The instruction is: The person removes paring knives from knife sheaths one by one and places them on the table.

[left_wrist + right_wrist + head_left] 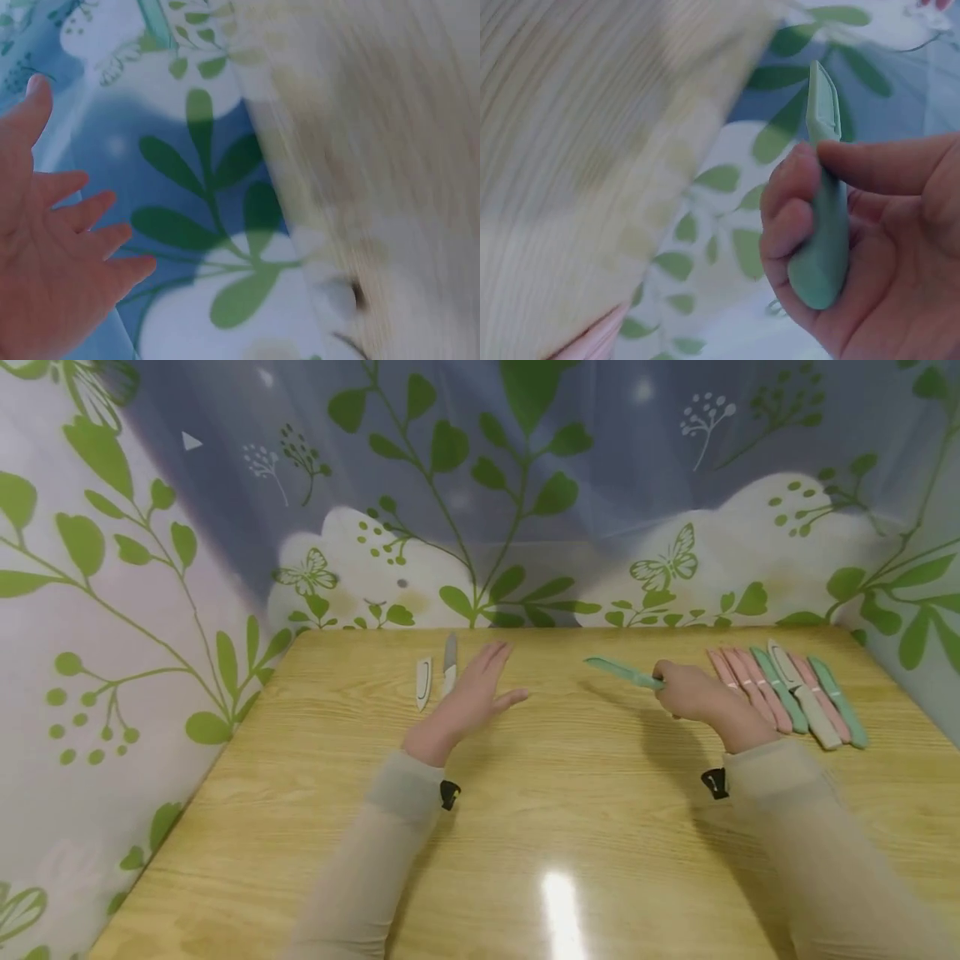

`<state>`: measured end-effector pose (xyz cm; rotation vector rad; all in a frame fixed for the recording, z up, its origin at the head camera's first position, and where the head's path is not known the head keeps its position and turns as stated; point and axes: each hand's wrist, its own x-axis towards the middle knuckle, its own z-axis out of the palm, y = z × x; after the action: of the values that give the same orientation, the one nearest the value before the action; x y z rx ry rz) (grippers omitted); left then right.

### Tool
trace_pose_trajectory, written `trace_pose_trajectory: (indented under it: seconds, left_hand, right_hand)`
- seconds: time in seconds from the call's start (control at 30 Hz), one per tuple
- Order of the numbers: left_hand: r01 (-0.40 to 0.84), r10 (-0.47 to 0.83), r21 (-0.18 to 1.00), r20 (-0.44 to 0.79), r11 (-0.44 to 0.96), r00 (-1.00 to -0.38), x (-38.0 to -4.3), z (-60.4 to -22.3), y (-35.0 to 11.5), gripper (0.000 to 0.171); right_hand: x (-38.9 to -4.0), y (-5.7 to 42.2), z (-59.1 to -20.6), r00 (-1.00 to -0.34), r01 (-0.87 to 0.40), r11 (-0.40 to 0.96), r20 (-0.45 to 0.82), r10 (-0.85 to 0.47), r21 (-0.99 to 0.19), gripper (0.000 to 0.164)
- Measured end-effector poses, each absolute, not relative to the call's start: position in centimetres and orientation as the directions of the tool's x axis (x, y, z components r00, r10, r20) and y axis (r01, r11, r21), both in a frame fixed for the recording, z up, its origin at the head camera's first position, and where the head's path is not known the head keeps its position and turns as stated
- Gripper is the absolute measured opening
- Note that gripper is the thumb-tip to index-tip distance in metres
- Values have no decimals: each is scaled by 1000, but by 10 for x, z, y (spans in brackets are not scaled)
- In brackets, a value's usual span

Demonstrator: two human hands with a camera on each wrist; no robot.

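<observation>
My right hand grips a green knife by its handle, fingers curled round it and thumb pressed along it. The knife points left above the table, and a green sheath covers its blade. My left hand is held over the table with fingers stretched out and nothing in it; in the left wrist view its palm and spread fingers show. Just beyond that hand lies a white-handled knife with a bare grey blade, partly hidden by the hand. A white sheath lies to its left.
At the right of the wooden table lies a row of several pink, green and white knives, close to my right wrist. A leaf-patterned cloth rises behind the table's far edge and along the sides.
</observation>
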<state>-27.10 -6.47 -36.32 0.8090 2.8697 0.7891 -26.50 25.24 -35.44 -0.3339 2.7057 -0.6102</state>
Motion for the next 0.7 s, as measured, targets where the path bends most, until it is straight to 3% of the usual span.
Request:
trace_pose_trajectory:
  seconds: [0.53,0.7]
  left_hand:
    - [559,600,474,78,681,-796,-246,-368,-41,81]
    - [593,612,404,97,696,-785,-242,-368,-38,80]
  right_hand:
    - [-236,198,-347,-901,-354,838,-87,-424,-415,23]
    - [-230,194,-347,-879,-427,803,-20,-477,-416,20]
